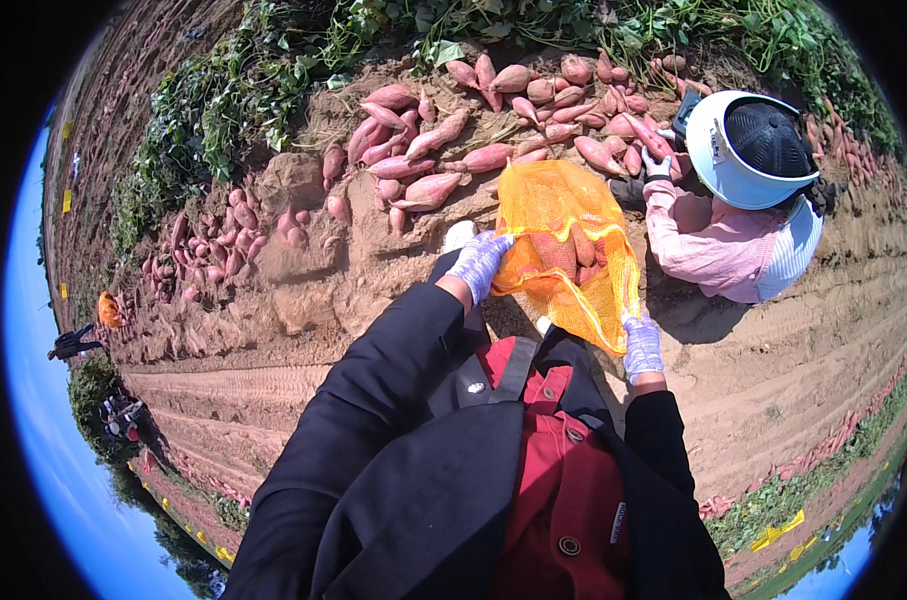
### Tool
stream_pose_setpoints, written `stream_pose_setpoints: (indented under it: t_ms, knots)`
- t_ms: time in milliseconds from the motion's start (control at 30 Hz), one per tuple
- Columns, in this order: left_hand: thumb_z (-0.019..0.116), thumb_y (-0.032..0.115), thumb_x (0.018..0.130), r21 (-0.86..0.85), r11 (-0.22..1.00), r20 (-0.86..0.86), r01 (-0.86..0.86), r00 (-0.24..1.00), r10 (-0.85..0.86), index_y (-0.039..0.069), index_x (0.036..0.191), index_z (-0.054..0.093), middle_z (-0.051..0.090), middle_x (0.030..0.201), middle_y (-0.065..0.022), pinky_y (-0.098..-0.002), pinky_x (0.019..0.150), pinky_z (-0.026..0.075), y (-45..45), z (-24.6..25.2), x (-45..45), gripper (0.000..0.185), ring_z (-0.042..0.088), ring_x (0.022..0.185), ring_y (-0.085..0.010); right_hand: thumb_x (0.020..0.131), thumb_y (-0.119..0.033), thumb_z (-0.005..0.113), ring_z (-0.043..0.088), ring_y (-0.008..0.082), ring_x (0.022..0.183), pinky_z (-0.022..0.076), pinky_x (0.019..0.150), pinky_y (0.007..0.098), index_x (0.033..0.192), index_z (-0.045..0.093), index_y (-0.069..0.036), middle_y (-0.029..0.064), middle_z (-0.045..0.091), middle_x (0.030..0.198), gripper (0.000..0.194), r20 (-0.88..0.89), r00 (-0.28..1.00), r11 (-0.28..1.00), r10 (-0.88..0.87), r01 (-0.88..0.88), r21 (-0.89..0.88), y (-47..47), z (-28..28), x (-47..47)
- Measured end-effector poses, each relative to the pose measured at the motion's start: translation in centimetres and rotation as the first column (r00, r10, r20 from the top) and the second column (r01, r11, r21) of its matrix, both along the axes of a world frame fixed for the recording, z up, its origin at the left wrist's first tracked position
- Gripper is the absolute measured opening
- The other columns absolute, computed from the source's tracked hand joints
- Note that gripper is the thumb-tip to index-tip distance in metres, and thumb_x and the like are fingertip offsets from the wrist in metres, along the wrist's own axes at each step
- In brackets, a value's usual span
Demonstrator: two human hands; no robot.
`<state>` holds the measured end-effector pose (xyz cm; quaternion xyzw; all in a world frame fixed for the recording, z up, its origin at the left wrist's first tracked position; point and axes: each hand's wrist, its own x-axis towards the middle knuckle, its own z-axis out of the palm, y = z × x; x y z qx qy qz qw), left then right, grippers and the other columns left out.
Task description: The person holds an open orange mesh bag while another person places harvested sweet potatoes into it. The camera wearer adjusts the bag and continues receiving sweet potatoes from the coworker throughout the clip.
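An orange mesh sack hangs between my hands with its mouth spread open, and several reddish sweet potatoes show inside it. My left hand, in a white and purple knit glove, grips the left side of the sack's rim. On the lower right, my right hand, gloved alike, holds the other edge of the rim. Loose pink-skinned sweet potatoes lie on the soil just beyond the sack. Part of a white shoe shows beside my left hand.
A co-worker in a white visor crouches close on the right, a gloved hand on a sweet potato. Green vines border the soil at the top. More sweet potatoes lie in a heap to the left. A distant person stands far left.
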<state>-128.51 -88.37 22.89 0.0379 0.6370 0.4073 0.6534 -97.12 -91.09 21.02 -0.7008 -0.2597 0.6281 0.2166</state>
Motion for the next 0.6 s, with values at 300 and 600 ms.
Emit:
stream_pose_setpoints:
  t_ms: [300, 600]
  knots:
    - [0.057, 0.007, 0.085, 0.042, 0.999, 0.009, 0.035, 0.999, -0.036, 0.002, 0.103, 0.056, 0.061, 0.090, -0.0060, -0.0287, 0.071, 0.049, -0.5, -1.5, -0.3, 0.019, 0.059, 0.080, -0.0170, 0.086, -0.013, 0.055, 0.051, 0.0134, 0.074, 0.0436, 0.068, 0.0271, 0.108, 0.057, 0.000, 0.0045, 0.058, 0.087, 0.025, -0.003, 1.000, 1.000, 0.013, -0.013, 0.006, -0.3, -0.6, 0.5]
    - [0.058, 0.009, 0.085, 0.046, 0.998, 0.010, 0.037, 0.999, -0.037, 0.003, 0.105, 0.056, 0.061, 0.091, -0.0062, -0.0289, 0.072, 0.048, -0.8, -1.8, -0.3, 0.021, 0.059, 0.081, -0.0172, 0.084, -0.010, 0.055, 0.055, 0.0165, 0.087, 0.0436, 0.081, 0.0268, 0.117, 0.053, 0.001, 0.0070, 0.059, 0.099, 0.035, -0.012, 1.000, 0.999, -0.003, 0.003, -0.045, 0.0, 0.2, 0.1]
